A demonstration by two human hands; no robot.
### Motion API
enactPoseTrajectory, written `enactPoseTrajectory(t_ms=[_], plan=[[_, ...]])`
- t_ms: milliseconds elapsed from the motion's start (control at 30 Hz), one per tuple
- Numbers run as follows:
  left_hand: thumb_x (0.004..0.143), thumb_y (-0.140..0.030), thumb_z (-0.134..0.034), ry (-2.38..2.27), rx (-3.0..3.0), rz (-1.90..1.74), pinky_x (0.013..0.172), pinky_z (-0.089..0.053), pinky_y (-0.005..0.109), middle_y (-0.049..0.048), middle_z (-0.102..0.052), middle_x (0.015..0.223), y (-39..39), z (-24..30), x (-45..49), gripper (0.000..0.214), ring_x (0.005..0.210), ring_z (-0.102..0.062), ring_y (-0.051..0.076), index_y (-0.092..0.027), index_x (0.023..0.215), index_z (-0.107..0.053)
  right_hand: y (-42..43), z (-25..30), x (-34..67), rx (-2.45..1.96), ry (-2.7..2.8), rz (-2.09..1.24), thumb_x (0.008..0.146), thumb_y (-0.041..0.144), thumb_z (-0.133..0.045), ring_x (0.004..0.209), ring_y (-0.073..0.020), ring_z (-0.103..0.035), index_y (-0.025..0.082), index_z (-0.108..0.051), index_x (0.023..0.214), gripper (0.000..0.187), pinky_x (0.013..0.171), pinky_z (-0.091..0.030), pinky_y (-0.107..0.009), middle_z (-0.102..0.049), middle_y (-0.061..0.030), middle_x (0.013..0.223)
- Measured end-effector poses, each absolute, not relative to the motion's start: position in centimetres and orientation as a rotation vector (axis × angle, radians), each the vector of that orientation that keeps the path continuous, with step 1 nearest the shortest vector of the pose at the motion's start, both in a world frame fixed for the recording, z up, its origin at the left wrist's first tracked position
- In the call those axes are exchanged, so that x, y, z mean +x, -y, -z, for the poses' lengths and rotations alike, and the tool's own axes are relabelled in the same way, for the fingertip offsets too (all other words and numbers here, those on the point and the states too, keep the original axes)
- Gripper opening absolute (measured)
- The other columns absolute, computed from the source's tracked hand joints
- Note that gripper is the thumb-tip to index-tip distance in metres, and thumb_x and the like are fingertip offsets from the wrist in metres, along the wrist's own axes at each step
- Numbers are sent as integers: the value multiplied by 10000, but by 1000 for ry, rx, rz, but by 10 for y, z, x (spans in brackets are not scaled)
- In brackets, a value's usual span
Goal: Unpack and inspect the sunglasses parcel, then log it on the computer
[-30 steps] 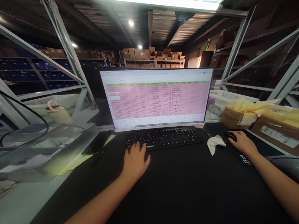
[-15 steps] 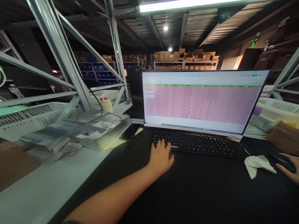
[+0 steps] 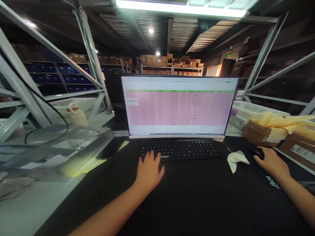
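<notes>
My left hand (image 3: 149, 170) lies with spread fingers on the lower left edge of a black keyboard (image 3: 182, 148). Over on the right, my right hand (image 3: 273, 162) rests on a black computer mouse (image 3: 257, 151), its fingers curved over it. A monitor (image 3: 179, 106) behind the keyboard shows a spreadsheet with pink rows and a green header. Between the keyboard and the mouse lies a crumpled white tissue (image 3: 236, 160). Both hands are on a large black desk mat (image 3: 197, 196).
To the left stand a grey tray of papers (image 3: 91, 139), a dark phone (image 3: 109, 150) over yellow paper, and a cream bottle (image 3: 77, 115). Cardboard boxes (image 3: 257, 132) with yellow material and a white basket (image 3: 258, 109) are at right. Metal rack posts (image 3: 92, 49) frame the desk.
The view has turned to the right, so the monitor and keyboard appear further left. My right hand and the mouse now show fully. My left hand keeps its place at the keyboard.
</notes>
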State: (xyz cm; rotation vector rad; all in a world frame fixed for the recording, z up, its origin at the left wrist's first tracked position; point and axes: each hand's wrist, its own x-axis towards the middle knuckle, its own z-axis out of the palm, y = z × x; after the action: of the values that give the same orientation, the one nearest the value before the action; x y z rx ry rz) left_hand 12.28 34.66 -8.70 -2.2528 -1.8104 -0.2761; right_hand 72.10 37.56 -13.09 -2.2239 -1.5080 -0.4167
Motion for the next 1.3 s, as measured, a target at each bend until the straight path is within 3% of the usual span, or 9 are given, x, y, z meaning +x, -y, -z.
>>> enactPoseTrajectory(t_ms=[267,667,967,1300], plan=[[991,-373,-444,1783,-2203,203,1132,-393,595,206,-492,1557,-352,91,124,554,1423,-466,375,-180,1506,-510,-379,138,720,-2211,1536,454,846,462,-444,1203,-328,-611,148,-569,1360,615,1073,-476,-464,-587,-177,1351],[987,-370,-442,1763,-2201,213,1125,-394,589,207,-491,1556,-355,94,124,549,1399,-485,376,-175,1493,-524,-387,143,731,-2124,1571,448,867,479,-458,1190,-294,-616,166,-616,1308,563,1067,-484,-445,-609,-157,1300],[991,-378,-429,1754,-2189,196,1123,-406,567,205,-496,1553,-356,95,123,559,1415,-472,371,-172,1504,-513,-387,141,729,-2137,1547,422,874,539,-453,1196,-322,-609,154,-597,1330,614,1030,-507,-479,-593,-179,1315],[992,-379,-423,1759,-2184,184,1125,-407,564,192,-494,1561,-355,93,124,557,1414,-476,359,-183,1505,-511,-376,131,715,-2091,1531,471,870,481,-467,1209,-319,-603,171,-592,1310,552,1054,-495,-459,-577,-155,1347]])
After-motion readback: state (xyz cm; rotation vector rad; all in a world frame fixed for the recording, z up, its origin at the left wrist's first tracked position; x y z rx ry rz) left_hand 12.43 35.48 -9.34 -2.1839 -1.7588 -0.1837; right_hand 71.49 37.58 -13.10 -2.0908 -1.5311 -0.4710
